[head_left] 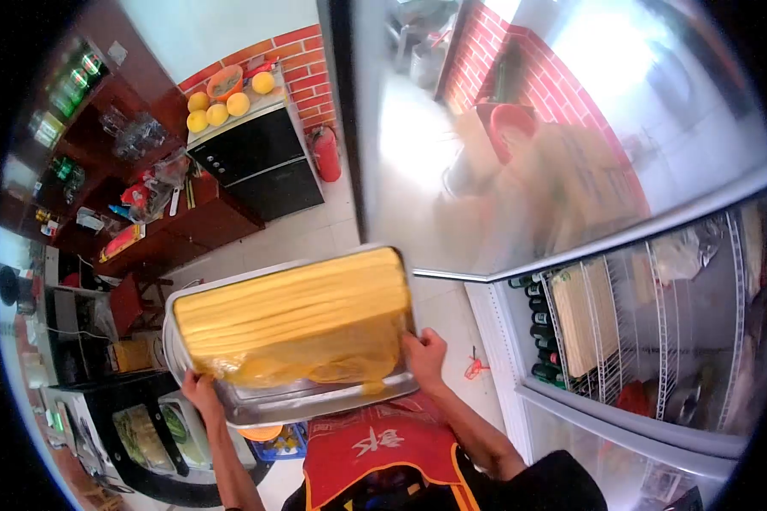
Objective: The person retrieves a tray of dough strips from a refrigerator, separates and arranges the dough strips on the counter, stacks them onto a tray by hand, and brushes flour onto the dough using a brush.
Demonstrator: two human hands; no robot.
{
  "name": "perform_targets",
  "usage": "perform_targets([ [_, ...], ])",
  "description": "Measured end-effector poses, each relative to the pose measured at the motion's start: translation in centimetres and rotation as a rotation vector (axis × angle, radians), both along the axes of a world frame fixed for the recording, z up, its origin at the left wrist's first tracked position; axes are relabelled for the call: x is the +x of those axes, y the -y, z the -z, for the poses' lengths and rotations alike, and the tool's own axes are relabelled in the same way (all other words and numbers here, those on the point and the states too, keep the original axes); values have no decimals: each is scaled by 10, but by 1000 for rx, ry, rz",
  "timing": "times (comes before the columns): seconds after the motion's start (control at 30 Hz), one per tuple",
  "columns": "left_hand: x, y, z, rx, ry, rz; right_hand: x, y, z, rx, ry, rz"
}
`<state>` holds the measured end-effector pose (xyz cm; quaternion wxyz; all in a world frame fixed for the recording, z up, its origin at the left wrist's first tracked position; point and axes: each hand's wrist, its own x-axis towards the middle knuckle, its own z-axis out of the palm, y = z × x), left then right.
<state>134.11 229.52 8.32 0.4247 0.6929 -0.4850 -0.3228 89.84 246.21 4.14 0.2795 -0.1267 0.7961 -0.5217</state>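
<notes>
A shallow metal tray [256, 409] is held in front of my body, tilted in this view. My left hand [201, 397] is closed on its near left corner. On the right side, my right hand [425, 356] grips the tray's edge, fingers partly hidden by it. Long yellow strips [298, 298], packed side by side, fill the far part of the tray. Crumpled clear plastic film [298, 353] lies over their near side. Bare metal shows along the tray's near edge.
An upright fridge on my right has its glass door [520, 213] open, with bottles [541, 328] and wire racks [626, 332] inside. A black cabinet [260, 149] bears yellow round fruits [238, 104]; a fire extinguisher [325, 154] stands beside it. Food containers [143, 437] sit lower left.
</notes>
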Motion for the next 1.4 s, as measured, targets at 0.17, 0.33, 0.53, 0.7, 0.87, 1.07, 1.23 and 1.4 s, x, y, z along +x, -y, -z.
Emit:
perform_targets([
  [0.17, 27, 41, -32, -33, -112, -160, 28, 147, -9, -28, -16, -271],
  [0.33, 63, 145, -44, -22, 117, -125, 32, 250, -20, -118, -138, -278],
  [0.53, -9, 317, -104, -110, 194, 76, 0, 338, -34, -113, -31, -169],
  [0.7, -76, 452, -127, -298, 127, 246, -61, 429, -41, -208, 70, -21],
  [0.87, -179, 537, -153, -247, 203, 317, -108, 459, -47, -210, -76, 240],
  [1.07, -291, 640, -154, -356, 255, 630, -109, 445, -15, -142, -90, 486],
  [1.23, -402, 662, -163, -255, 219, 958, -60, 390, -8, -170, 83, 788],
  [1.4, -540, 650, -76, -178, 233, 1316, -18, 356, -51, -225, 109, 1197],
])
